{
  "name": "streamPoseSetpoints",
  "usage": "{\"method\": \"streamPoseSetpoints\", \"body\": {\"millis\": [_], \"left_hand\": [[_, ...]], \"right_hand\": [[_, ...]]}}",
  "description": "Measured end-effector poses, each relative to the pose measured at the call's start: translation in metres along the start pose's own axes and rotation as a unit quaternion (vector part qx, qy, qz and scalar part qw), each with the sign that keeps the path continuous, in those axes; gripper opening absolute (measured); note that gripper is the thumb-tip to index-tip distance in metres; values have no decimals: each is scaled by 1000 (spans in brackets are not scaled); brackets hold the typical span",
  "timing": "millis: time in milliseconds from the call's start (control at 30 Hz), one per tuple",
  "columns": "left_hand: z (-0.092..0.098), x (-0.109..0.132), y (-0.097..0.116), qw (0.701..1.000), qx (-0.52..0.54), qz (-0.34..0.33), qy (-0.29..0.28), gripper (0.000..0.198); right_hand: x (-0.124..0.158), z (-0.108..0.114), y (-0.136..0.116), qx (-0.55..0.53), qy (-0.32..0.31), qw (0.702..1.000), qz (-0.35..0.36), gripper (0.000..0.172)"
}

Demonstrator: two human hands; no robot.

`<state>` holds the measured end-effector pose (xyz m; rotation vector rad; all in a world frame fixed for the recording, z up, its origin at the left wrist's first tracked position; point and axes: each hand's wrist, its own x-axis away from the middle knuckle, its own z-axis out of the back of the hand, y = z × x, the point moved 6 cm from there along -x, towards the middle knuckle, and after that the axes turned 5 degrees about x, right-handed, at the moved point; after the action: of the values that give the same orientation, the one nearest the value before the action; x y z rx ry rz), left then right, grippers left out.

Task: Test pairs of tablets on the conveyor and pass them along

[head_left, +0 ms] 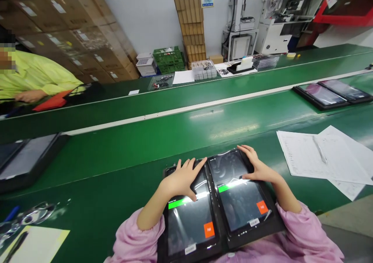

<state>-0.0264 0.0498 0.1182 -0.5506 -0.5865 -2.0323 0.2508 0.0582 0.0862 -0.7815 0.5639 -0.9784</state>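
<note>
Two tablets lie side by side in a black tray [223,236] at the near edge of the bench. Each lit screen shows a green bar and an orange box marked "Fail". Across the upper part of the left tablet [186,228] rests my left hand [182,179], fingers spread and thumb on the screen near the green bar. My right hand [256,168] is over the right side of the right tablet [241,204], thumb on the glass and fingers apart at its top right edge. Neither hand is wrapped around anything.
Another black tray with tablets [323,94] sits far right, and one more [26,158] at left. Papers with a pen [320,154] lie to the right. Lower left are a notepad [43,243] and clear plastic [37,214]. A co-worker in yellow [37,72] sits across the line.
</note>
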Motion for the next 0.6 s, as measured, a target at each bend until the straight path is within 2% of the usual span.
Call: {"method": "streamPoseSetpoints", "body": {"millis": [100, 200, 300, 400, 433, 500, 600], "left_hand": [[2, 1, 2, 1000, -10, 24, 3, 145], [6, 3, -4, 999, 31, -11, -5, 143], [8, 1, -12, 994, 83, -65, 11, 125], [6, -6, -12, 990, 99, -99, 27, 102], [4, -9, -10, 990, 96, -102, 28, 94], [1, -13, -6, 991, 84, -99, 26, 78], [1, -14, 0, 993, 64, -95, 26, 59]], "right_hand": [[1, 1, -1, 1, -23, 1000, -7, 103], [2, 1, -1, 6, -37, 999, -18, 103], [3, 1, 0, 10, -46, 999, -28, 99], [4, 6, 6, 5, -13, 999, -37, 97], [4, 10, 10, 3, 9, 999, -44, 92], [5, 18, 21, 3, 53, 996, -68, 68], [4, 23, 37, 18, 69, 992, -104, 30]]}}
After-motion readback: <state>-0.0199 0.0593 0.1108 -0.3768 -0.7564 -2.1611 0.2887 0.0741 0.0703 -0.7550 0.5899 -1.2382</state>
